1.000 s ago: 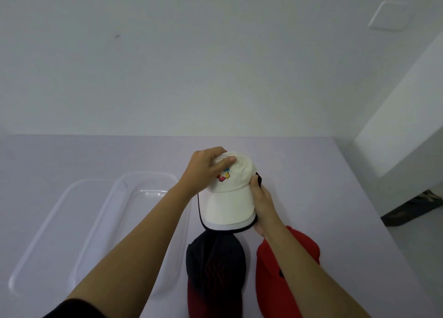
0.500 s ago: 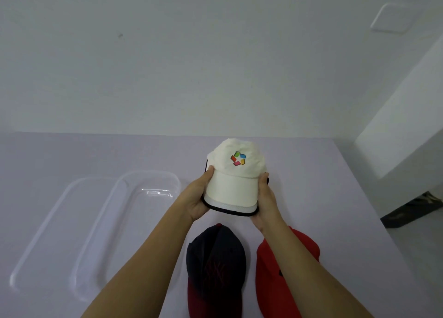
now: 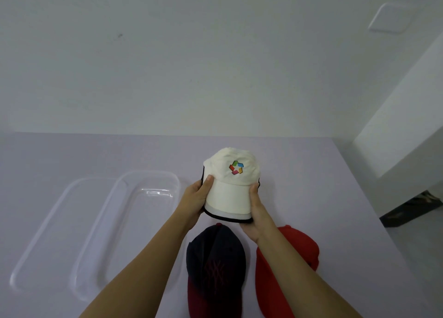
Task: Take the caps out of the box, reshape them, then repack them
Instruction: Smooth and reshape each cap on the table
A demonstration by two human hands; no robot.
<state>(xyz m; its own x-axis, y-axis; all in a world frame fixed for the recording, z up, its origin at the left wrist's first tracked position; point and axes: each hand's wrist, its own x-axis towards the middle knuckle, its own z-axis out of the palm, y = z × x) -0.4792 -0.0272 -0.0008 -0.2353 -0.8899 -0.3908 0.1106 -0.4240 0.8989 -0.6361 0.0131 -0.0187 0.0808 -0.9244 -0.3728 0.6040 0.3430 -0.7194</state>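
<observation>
Head view: white cap (image 3: 231,181) with multicolor logo held above bench (image 3: 311,185), brim toward camera. Left hand (image 3: 194,201) grips brim's left edge, thumb on top; right hand (image 3: 254,209) grips right edge. Navy cap (image 3: 215,267) and red cap (image 3: 271,274) lie side by side on bench, nearer camera. Clear box (image 3: 134,221) and clear lid (image 3: 48,233) sit left, touching.

The navy cap (image 3: 215,265) and red cap (image 3: 305,248) run off the picture's bottom at the table's (image 3: 323,178) near edge; the right arm (image 3: 299,281) hides part of the red one
</observation>
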